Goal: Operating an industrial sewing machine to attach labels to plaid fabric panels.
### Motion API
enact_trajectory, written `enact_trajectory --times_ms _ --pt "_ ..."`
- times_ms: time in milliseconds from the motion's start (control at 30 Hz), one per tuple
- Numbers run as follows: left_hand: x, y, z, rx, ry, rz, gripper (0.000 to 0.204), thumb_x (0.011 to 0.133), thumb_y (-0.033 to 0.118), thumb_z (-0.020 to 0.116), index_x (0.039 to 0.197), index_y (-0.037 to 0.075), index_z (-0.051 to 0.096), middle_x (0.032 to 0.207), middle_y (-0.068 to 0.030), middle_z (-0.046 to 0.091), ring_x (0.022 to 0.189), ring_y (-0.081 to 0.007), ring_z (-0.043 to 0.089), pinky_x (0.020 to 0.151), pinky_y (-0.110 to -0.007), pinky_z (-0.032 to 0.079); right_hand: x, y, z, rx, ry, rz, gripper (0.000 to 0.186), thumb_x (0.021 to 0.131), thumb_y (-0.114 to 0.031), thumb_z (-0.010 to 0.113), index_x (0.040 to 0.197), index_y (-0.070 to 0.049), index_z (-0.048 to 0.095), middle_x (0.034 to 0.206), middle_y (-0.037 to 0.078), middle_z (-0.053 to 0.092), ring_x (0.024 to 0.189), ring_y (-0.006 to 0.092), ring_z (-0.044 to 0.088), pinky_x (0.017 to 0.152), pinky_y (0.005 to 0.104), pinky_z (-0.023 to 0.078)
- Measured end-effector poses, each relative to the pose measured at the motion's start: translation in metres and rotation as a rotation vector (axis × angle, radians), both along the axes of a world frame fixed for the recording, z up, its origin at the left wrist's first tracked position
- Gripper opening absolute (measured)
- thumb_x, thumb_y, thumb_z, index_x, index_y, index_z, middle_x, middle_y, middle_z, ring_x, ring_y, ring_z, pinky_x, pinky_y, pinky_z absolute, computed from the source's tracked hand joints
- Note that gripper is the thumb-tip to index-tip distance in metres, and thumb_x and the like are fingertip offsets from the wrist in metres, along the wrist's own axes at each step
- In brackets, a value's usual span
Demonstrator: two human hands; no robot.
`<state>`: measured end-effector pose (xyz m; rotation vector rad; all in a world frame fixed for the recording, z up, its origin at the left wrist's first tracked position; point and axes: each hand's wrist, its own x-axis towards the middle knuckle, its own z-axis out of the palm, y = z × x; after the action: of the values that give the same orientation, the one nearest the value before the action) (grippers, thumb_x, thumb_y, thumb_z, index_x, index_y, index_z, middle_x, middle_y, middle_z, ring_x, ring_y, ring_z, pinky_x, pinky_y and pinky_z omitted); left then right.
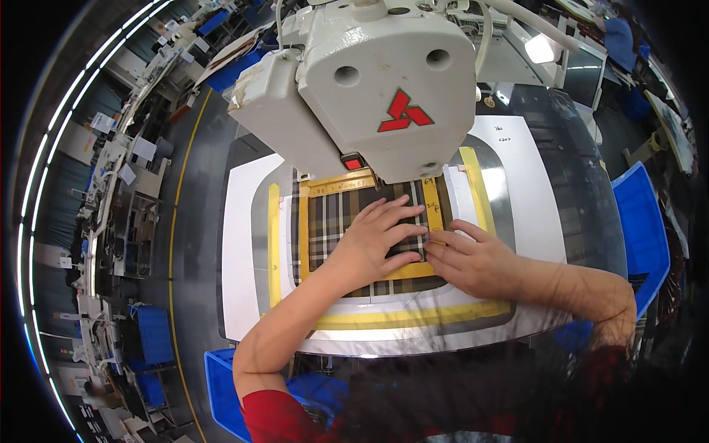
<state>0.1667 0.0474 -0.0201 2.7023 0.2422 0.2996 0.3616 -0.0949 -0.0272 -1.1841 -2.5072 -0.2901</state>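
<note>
Beneath the head of a white sewing machine [399,74] lies plaid fabric [332,221] in brown, black and white, framed by a yellow template [406,272] with handwritten marks. My left hand [373,244] rests open on the fabric, fingers spread toward the machine. My right hand [473,262] lies open at the template's right side, its fingertips touching the yellow strip near the fabric's edge. The needle area is largely hidden behind the machine head. A white board [539,221] with yellow tape strips surrounds the work.
Blue bins stand at the right [639,229] and lower left [221,387] of the table. A work lamp [545,48] hangs at upper right. Other sewing stations [129,177] line the left beyond a yellow floor line. Another person [619,40] is at upper right.
</note>
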Motion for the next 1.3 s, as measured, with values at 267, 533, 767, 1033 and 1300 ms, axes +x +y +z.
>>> enact_trajectory --times_ms 267,533,767,1033,1300 --pt "0.000 -0.010 0.001 -0.008 -0.020 0.016 0.034 0.083 0.024 0.069 0.114 0.012 0.062 0.133 -0.0068 0.054 0.131 -0.0282 0.044 0.110 -0.048 0.031 -0.004 -0.001 -0.002 -0.027 0.059 -0.011 0.021 0.084 -0.020 0.060 0.097 -0.003 0.063 0.107 0.010 0.062 0.105 0.0237 0.055 0.099 0.0413 0.041" --pt "-0.027 -0.026 0.017 0.050 0.114 -0.002 0.040 0.084 0.026 0.067 0.119 0.009 0.060 0.135 -0.0071 0.053 0.130 -0.0270 0.044 0.110 -0.048 0.031 -0.004 0.001 -0.002 -0.021 0.063 0.007 0.019 0.083 -0.019 0.060 0.093 -0.002 0.062 0.103 0.011 0.060 0.096 0.0238 0.056 0.096 0.0389 0.042" --pt "-0.039 -0.041 0.012 0.120 0.091 0.041 0.046 0.086 0.030 0.065 0.124 0.008 0.055 0.135 -0.0071 0.051 0.128 -0.0260 0.045 0.109 -0.045 0.033 -0.007 0.001 0.002 -0.028 0.054 0.021 0.018 0.081 -0.016 0.060 0.091 -0.001 0.062 0.102 0.011 0.061 0.093 0.0236 0.057 0.093 0.0373 0.044" --pt "-0.042 -0.043 0.006 0.081 0.048 0.055 0.047 0.084 0.031 0.067 0.123 0.007 0.056 0.135 -0.0086 0.052 0.130 -0.0272 0.044 0.110 -0.046 0.032 -0.010 0.000 0.008 -0.088 0.102 -0.023 0.022 0.079 -0.015 0.065 0.095 0.000 0.063 0.105 0.011 0.061 0.095 0.0233 0.056 0.092 0.0367 0.045" --pt "-0.044 -0.046 0.003 0.103 0.025 0.066 0.046 0.087 0.033 0.063 0.123 0.006 0.055 0.135 -0.0095 0.052 0.130 -0.0261 0.043 0.111 -0.045 0.029 -0.013 -0.003 0.006 -0.080 0.108 -0.053 0.024 0.079 -0.015 0.068 0.098 -0.001 0.064 0.108 0.009 0.062 0.096 0.0237 0.056 0.091 0.0363 0.046"
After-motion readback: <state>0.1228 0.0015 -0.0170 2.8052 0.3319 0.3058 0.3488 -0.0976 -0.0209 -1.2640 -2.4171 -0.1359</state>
